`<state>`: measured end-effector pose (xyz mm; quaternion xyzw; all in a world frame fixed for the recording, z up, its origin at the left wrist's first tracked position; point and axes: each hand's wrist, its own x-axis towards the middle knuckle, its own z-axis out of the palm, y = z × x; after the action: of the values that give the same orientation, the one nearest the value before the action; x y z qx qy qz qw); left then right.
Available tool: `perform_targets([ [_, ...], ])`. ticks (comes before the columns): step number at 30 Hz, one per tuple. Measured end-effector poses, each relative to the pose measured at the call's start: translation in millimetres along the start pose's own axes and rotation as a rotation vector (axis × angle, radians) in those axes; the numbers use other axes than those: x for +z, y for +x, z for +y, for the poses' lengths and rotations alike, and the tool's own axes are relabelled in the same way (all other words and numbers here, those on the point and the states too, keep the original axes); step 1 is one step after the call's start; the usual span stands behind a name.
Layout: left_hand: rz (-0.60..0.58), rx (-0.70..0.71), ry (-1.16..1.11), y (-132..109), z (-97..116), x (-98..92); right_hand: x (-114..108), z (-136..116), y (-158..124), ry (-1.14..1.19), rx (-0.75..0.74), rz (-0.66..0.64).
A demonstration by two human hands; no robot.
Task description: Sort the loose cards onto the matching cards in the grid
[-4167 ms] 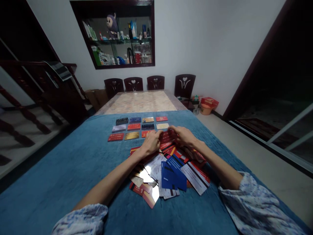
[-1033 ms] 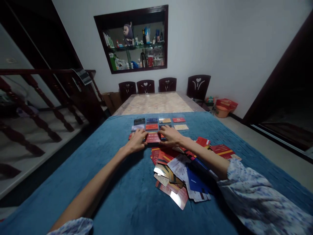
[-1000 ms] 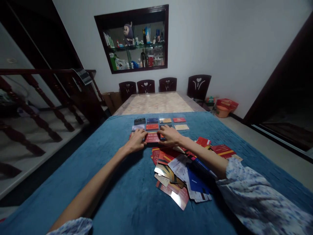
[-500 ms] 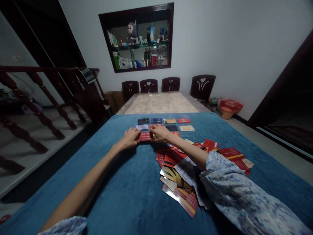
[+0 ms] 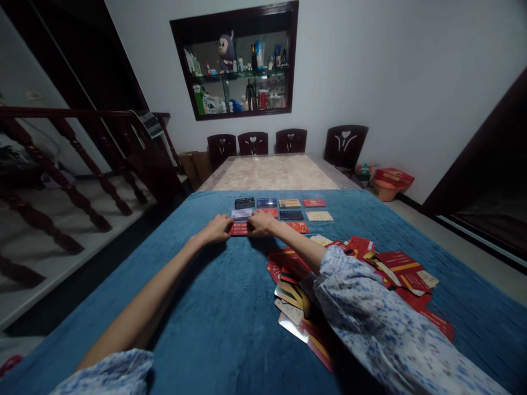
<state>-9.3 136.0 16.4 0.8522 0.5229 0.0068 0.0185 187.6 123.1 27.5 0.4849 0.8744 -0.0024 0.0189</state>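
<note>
A red card lies flat on the blue cloth, at the left end of the nearest row of a grid of cards. My left hand pinches its left edge with curled fingers. My right hand presses on its right edge, fingers bent down. A loose heap of cards, mostly red, spreads to the right under and beside my right forearm.
Beyond the cloth is the bare marble table top with several dark chairs behind it. A wooden stair rail runs along the left. A red basket sits on the floor at right.
Both hands have slid the red card leftwards and away, from the heap to the left end of the nearest row. The view has shifted left with them.
</note>
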Motion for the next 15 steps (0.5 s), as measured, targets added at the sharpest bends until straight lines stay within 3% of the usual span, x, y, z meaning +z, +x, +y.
perform_targets([
  [7,-0.039,0.054,-0.002,11,-4,1.7,1,1,7,-0.008,0.013,-0.037],
  [15,-0.065,0.022,-0.033,15,-9,0.5,-1,0,12,-0.020,-0.010,-0.070],
])
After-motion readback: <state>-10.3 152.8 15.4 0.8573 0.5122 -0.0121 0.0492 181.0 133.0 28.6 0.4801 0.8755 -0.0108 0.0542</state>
